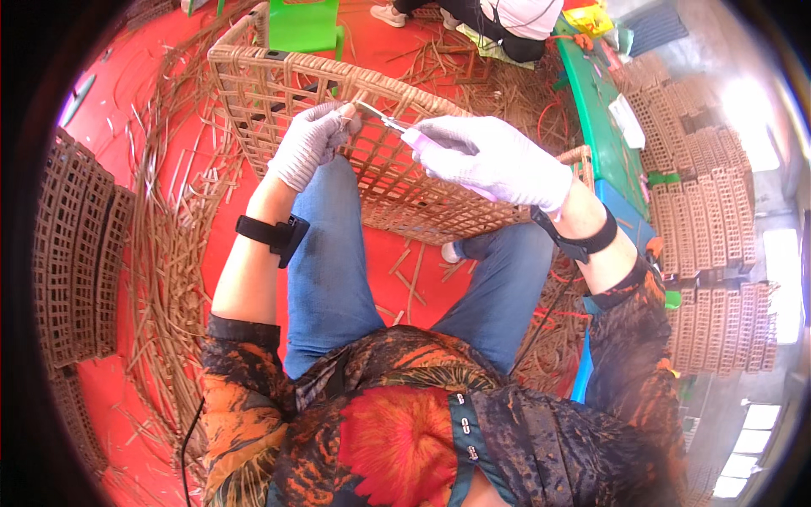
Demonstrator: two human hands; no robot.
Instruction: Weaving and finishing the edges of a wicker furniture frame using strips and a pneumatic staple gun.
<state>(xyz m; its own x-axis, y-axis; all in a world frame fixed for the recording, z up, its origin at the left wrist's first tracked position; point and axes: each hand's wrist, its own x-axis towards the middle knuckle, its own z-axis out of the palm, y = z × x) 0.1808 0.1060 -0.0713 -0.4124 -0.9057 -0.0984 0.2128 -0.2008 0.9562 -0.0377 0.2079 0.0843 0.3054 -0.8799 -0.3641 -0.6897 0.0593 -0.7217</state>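
A brown woven wicker panel or basket (pixel 405 182), with an open lattice and a wrapped rim, stands tilted in front of my knees. At its upper rim my left hand (pixel 314 145), in a pale knit glove, pinches a short light-brown strip end (pixel 345 111). My right hand (pixel 494 159), gloved in white, is closed around a slim metal tool (pixel 413 139) with a pink handle. Its narrow metal tip points left and reaches the strip by my left fingertips. The fingers of my right hand hide most of the handle, so its exact kind is unclear.
Loose wicker strips (pixel 165 270) litter the red floor (pixel 224 262). Woven panels stand stacked at left (pixel 72 245) and right (pixel 705 203). A green table (pixel 596 118) runs along the right. Ahead are a green stool (pixel 302 25) and another person (pixel 517 21).
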